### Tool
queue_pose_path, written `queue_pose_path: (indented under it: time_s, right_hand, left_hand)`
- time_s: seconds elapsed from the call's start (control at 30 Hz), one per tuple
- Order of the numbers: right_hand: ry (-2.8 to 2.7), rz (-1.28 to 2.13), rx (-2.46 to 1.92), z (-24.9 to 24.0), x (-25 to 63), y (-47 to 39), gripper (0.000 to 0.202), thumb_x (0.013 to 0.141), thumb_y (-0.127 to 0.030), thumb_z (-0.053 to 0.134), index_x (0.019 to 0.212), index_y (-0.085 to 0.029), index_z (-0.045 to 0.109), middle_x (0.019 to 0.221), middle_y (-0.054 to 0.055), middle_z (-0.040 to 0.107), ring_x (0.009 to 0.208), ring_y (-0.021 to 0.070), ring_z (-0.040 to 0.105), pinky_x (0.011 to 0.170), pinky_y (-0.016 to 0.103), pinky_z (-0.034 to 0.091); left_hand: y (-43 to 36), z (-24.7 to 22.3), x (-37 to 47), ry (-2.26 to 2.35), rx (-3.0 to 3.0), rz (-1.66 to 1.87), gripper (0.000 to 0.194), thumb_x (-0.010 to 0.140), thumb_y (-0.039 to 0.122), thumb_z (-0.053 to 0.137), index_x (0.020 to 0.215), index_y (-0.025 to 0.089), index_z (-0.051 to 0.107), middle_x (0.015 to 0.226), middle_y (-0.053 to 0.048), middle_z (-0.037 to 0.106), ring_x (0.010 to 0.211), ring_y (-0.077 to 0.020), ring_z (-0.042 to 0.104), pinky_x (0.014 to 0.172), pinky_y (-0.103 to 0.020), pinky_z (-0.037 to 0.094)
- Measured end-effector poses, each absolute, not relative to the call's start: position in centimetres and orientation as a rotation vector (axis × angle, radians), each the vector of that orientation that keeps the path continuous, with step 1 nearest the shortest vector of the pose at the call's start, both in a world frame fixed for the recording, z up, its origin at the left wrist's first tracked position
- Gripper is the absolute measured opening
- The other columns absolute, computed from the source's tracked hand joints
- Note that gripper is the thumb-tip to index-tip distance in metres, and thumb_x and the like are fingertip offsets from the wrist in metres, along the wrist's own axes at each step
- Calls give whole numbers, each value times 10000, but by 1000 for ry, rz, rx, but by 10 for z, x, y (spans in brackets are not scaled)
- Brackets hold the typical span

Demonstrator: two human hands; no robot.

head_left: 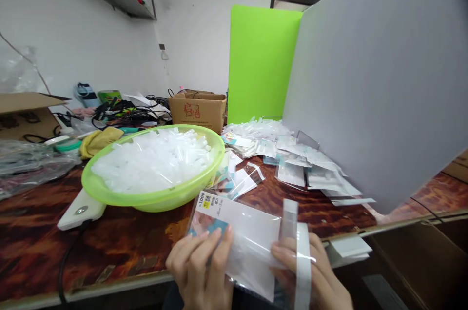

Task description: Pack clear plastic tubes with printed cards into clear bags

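Note:
A clear plastic bag with a printed card inside is held between both hands over the table's front edge. My left hand grips its left part, fingers bent across the printed side. At the bag's right end, beside a white strip, my right hand is closed with the thumb on the plastic and a small clear piece sticking up. Left of centre stands a green basin heaped with translucent white tubes. Several bagged cards lie behind the hands to the right.
A grey panel rises on the right, with a green panel behind. A cardboard box stands at the back. Cables, a yellow cloth and a white device lie on the left of the table.

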State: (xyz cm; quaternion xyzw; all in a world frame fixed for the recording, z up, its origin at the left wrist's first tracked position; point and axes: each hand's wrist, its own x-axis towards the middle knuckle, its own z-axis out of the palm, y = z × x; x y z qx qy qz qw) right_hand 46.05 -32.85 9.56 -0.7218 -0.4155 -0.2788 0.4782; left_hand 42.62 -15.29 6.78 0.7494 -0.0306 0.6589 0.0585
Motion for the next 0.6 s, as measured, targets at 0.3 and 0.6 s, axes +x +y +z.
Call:
queue_pose_path:
  time_s: [0.3,0.6]
  right_hand:
    - [-809,-512,-1646,79,482,-327,242,848,-243,594,1074,-310,648,1022,51,571,934,189,585,775,281,524]
    - [-415,-370,-989,123,488,-348,67,807,-283,656,872,-297,660,892,-9,593,532,69,542,379,162,475]
  left_hand:
    - [-169,66,435,-126,2474,1762,315,814,65,502,1060,195,650,942,-61,609,892,-195,507,815,-366,354]
    - [-162,60,446,-163,2391,1286,511,742,-59,442,1186,183,514,1069,-65,561,1004,-193,492,865,-328,424]
